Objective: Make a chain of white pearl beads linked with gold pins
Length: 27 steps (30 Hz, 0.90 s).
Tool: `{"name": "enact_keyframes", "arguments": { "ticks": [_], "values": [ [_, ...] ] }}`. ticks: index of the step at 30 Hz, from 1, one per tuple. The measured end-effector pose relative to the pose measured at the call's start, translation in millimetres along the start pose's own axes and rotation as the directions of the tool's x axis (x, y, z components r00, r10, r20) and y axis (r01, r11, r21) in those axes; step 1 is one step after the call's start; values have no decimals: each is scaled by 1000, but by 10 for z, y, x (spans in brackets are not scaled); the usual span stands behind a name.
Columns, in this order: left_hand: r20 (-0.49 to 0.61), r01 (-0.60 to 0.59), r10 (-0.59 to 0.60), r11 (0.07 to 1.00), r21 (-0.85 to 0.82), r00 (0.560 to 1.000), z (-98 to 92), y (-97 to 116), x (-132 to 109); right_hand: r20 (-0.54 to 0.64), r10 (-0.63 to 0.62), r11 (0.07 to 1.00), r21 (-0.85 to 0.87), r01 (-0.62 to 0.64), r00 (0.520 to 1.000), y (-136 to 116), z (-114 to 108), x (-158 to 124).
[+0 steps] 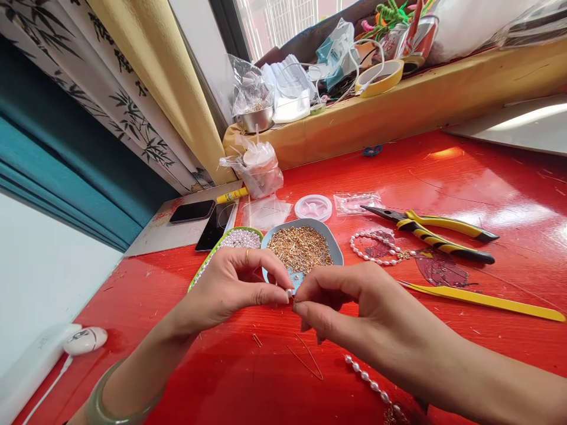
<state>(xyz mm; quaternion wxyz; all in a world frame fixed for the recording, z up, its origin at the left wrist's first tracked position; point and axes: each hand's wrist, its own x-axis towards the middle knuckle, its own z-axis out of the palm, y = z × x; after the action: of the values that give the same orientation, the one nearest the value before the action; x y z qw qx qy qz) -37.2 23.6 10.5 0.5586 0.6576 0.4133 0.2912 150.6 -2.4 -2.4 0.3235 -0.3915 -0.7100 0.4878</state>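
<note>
My left hand [234, 286] pinches a small white pearl bead [289, 293] between thumb and forefinger, above the red table. My right hand [349, 310] meets it from the right, fingertips pinched together at the bead; what it holds is too thin to make out. Just behind the hands stand a grey dish of gold metal bits [302, 248] and a green dish of white pearl beads [237, 239]. A strand of pearls [370, 381] trails from under my right wrist. A few thin gold pins [308, 357] lie on the table below the hands.
Yellow-handled pliers [436, 233] and a looped pearl strand [376, 248] lie right of the dishes. A yellow strip [487, 301] lies further right. Two phones [201, 215], a round plastic lid [313, 207] and plastic bags sit behind. The window ledge [425, 100] is cluttered.
</note>
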Motion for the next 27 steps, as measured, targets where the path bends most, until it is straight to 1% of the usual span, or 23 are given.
{"name": "enact_keyframes", "arguments": {
  "ticks": [4, 9, 12, 18, 20, 22, 27],
  "values": [
    [18, -34, 33, 999, 15, 999, 23, 15, 2, -7, -2, 1000, -22, 2, 1000, -3, -2, 8],
    [2, -136, 136, 990, 22, 991, 26, -8, 1, -4, 25, 997, 67, -24, 1000, 13, -4, 37],
    [-20, -173, 174, 984, 51, 984, 26, -21, -9, 6, 20, 996, 90, -20, 1000, 29, -8, 45],
    [-95, -194, 209, 970, 150, 973, 46, -15, -19, -62, -24, 999, -32, 22, 998, 44, -33, 45],
    [-106, -198, 217, 966, 167, 970, 55, -15, -19, -77, -45, 998, -43, 42, 996, 39, -43, 47],
    [-112, -208, 230, 962, 176, 967, 64, -16, -21, -76, -54, 998, -38, 51, 996, 37, -50, 51],
    [-116, -233, 257, 955, 184, 959, 76, -18, -34, -34, -10, 1000, -10, 10, 999, 54, -52, 68]
  ]
}}
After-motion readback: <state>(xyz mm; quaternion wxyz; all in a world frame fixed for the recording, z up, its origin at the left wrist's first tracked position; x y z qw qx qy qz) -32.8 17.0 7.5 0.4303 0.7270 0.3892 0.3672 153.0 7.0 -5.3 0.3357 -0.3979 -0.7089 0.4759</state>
